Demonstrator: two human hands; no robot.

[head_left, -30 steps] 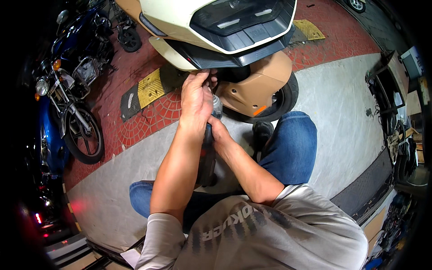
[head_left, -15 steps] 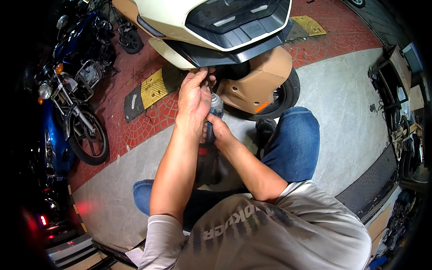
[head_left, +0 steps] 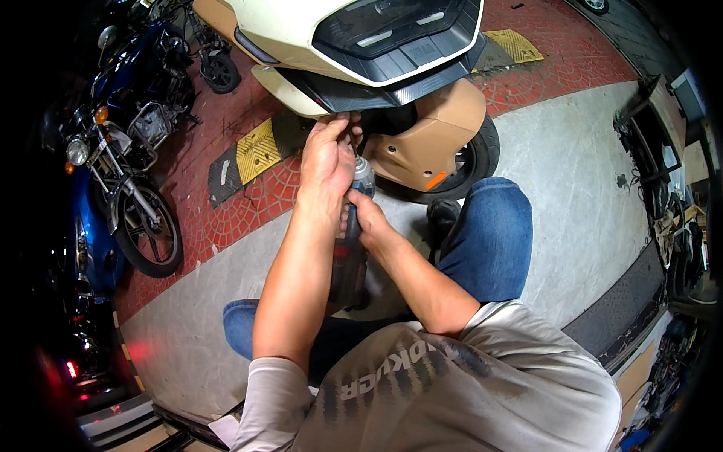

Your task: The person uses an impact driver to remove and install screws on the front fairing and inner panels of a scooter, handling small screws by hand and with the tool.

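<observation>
My right hand (head_left: pixel 365 213) is wrapped round the grip of a cordless impact driver (head_left: pixel 364 179), which has a grey nose and a dark body. The driver's nose points up at the underside of a scooter's front. Just above that nose, my left hand (head_left: pixel 329 157) reaches up with its fingers bent together against the lower edge of the dark front panel (head_left: pixel 354 89). What those fingers pinch is hidden by the hand and panel. Above sits the scooter's cream front cover (head_left: pixel 275 22). A tan front fender (head_left: pixel 444 132) lies to the right of my hands, over the front wheel (head_left: pixel 488 147).
My bent knee (head_left: pixel 493 233) in jeans is close on the right, below the wheel. A black-and-yellow rubber ramp (head_left: pixel 257 151) lies on red paving to the left. A parked blue motorcycle (head_left: pixel 143 218) stands farther left. Grey concrete floor (head_left: pixel 580 173) stretches to the right.
The view has shifted very slightly. Both hands and the impact driver keep the same place under the scooter's front.
</observation>
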